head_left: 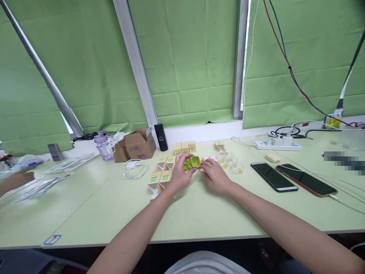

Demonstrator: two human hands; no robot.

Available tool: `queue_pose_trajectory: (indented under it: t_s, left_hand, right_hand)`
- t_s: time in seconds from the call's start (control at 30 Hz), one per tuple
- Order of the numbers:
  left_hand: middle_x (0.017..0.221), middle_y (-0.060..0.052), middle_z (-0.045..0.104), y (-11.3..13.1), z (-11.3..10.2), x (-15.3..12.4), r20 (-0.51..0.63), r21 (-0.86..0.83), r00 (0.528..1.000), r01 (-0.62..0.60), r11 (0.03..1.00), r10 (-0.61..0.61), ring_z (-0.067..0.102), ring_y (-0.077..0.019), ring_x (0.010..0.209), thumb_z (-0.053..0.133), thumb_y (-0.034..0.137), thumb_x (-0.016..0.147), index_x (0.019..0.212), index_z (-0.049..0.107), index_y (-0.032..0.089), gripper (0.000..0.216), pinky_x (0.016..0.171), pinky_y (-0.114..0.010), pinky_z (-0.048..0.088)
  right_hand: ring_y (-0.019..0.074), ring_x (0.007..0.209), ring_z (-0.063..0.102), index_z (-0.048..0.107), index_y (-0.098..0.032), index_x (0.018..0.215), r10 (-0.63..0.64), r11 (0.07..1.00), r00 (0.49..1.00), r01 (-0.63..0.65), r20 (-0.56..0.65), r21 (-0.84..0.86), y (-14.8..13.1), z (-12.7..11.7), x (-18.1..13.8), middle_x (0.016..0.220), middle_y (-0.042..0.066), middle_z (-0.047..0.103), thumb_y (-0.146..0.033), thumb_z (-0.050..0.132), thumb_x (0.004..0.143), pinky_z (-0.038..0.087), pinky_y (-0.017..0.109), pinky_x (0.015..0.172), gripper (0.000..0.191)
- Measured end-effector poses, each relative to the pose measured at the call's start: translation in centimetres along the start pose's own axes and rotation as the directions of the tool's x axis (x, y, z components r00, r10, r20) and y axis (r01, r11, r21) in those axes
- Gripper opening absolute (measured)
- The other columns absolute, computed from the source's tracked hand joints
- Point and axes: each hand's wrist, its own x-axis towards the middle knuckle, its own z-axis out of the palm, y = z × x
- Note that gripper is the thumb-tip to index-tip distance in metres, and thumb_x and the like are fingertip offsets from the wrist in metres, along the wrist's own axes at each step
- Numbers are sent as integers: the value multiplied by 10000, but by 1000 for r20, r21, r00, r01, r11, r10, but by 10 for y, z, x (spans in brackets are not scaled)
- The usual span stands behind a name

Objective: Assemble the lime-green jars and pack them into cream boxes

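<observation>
My left hand [180,176] is closed around a small green plastic case [192,163], which it holds just above the pale green table [114,205]. My right hand [214,175] rests beside it with fingers curled toward the case; whether it touches the case I cannot tell. Several small cream boxes with green labels [160,178] lie left of my hands. Small clear cups with yellow bits [231,163] sit to the right.
Two phones [291,178] lie at the right, a white power strip [278,145] behind them. A cardboard box [136,145], black cylinder [161,137] and white cable [134,169] stand at the back left. Another person's hand [19,179] is at the far left.
</observation>
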Motion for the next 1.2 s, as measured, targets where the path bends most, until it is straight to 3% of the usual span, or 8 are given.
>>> queue_pose_trajectory:
  t_s: [0.2,0.43,0.6,0.77,0.93,1.07,1.2]
  left_hand:
    - [1246,-74,667,-7,-2,5,15,-260,999,54,964,-52,632,-265,1196,832,257,780,1208,614,249,480,1034,-408,455]
    - [1203,-80,666,-7,-2,3,114,-422,991,113,899,-71,649,-274,1195,891,330,734,1179,603,221,540,1016,-383,487]
    - [1234,-89,651,-6,-1,1,109,-359,993,83,930,-46,643,-270,1220,867,327,765,1171,598,229,496,1080,-427,497]
    - [1226,-94,663,-6,-1,2,79,-305,996,56,951,-34,655,-270,1197,849,299,772,1182,585,227,493,1057,-434,518]
    - [1210,-91,679,-7,-2,3,3,-198,999,34,980,-34,644,-264,1175,826,234,755,1170,616,218,466,1043,-427,495]
    - [1201,-78,703,-6,-2,3,-45,-66,996,74,995,-78,631,-276,1173,806,179,740,1164,656,230,452,1000,-435,475]
    - [1203,-70,712,-5,-3,4,-83,-9,993,83,997,-83,631,-287,1184,816,162,727,1159,685,244,459,988,-450,486]
  right_hand:
    - [340,1468,406,663,-196,1300,-20,972,989,54,148,-227,-6,8,-1,1452,137,624,-277,512,1033,230,572,1254,317]
    - [349,1486,419,684,-178,1228,-30,971,984,70,178,-228,-5,12,-2,1341,143,687,-382,463,1076,185,601,1285,337]
    - [366,1463,448,680,-176,1274,-43,976,988,74,149,-206,-5,15,-2,1342,142,695,-335,491,1064,202,641,1273,324]
    - [348,1410,490,713,-201,1217,-92,974,992,108,87,-199,-10,9,0,1296,143,719,-222,558,1000,206,602,1270,267]
    - [310,1139,652,755,-208,1057,-96,983,995,99,27,-156,-12,0,5,1091,127,787,-71,622,855,296,539,1195,277]
    - [247,892,691,745,-211,887,-29,999,996,26,-82,-37,-6,-3,6,900,82,785,-14,572,835,428,458,1029,267]
    - [234,832,689,732,-226,882,109,972,976,-66,-188,225,-4,-7,5,889,55,782,-94,574,876,497,408,866,206]
